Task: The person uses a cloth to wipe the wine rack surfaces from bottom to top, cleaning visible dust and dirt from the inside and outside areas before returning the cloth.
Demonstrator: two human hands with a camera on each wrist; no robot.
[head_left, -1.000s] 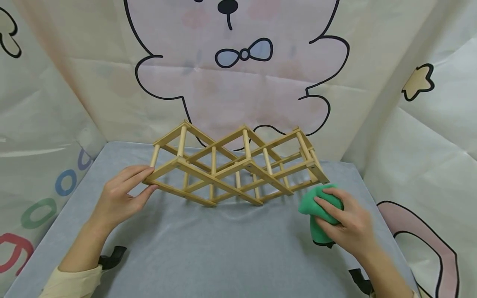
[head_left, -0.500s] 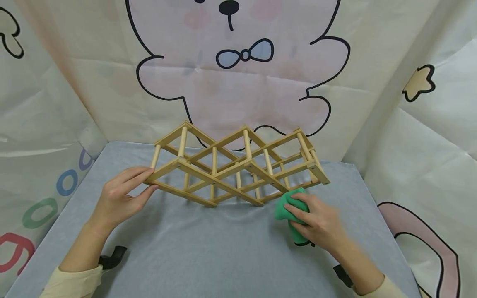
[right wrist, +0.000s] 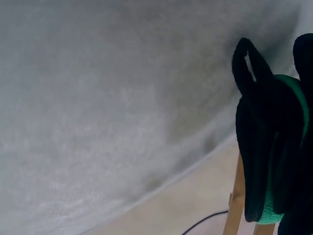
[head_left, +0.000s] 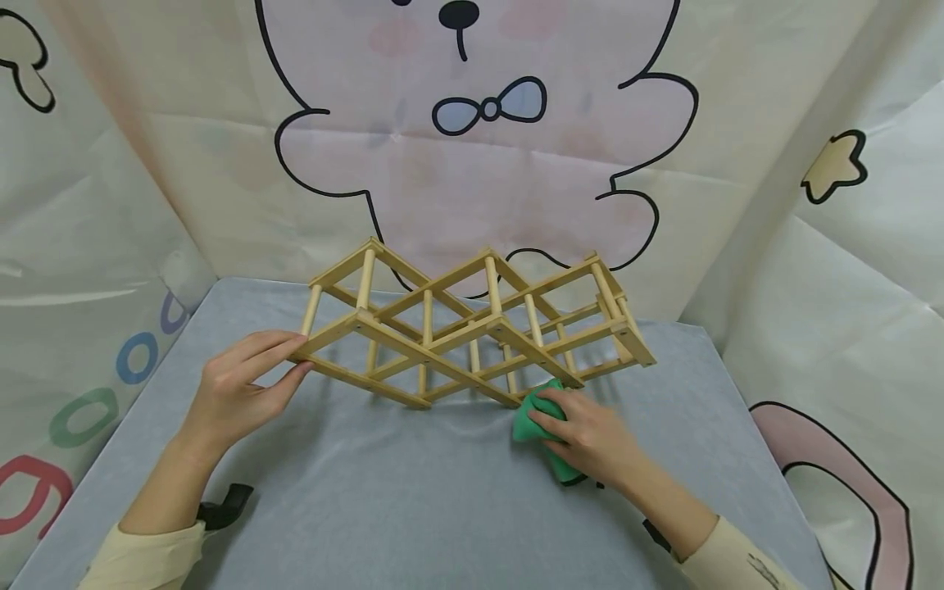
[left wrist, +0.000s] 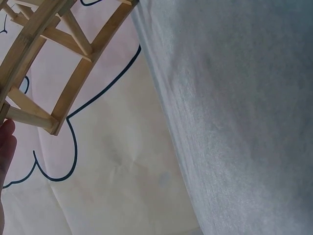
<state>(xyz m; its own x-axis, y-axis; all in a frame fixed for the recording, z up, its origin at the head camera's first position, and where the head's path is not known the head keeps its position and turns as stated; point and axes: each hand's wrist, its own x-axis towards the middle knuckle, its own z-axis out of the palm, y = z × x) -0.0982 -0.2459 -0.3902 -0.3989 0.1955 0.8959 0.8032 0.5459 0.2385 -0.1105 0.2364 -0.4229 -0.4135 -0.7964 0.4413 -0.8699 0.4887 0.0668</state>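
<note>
A folding wooden lattice rack [head_left: 424,356] of crossed slats and round dowels is stretched out near the back of the table. My left hand [head_left: 239,389] pinches its left end between thumb and fingers. The left wrist view shows slats of the rack [left wrist: 73,93] with a fingertip beside a dowel. My right hand [head_left: 597,434] holds a bunched green cloth [head_left: 537,422] at the rack's lower front slats, right of the middle. Whether cloth and slat touch is hard to see. In the right wrist view, the cloth [right wrist: 270,214] shows a dark edge and a loop.
A grey-blue cover [head_left: 413,508] lies over the table. Printed cream sheets [head_left: 487,188] with a cartoon figure hang behind and on both sides. Black straps or mounts [head_left: 224,508] sit at the wrists.
My right hand has moved left along the rack's front with the green cloth, from the right end toward the middle. The left hand keeps its pinch and the rack stays in place.
</note>
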